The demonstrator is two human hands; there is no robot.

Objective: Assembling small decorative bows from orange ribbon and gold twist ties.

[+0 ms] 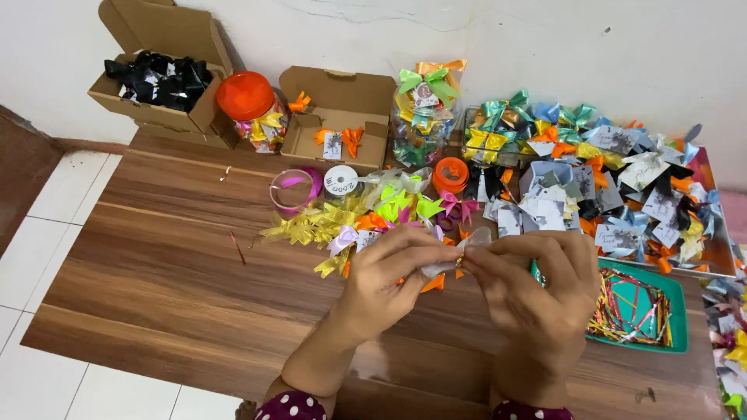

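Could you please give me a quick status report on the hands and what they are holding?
Left hand and right hand both pinching one small silvery ribbon bow. Held above wooden table. Loose bow pile just behind; nothing blocking.

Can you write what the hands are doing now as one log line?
left hand: pinching silver ribbon bow | right hand: pinching same bow | below: wooden table | behind: bow pile
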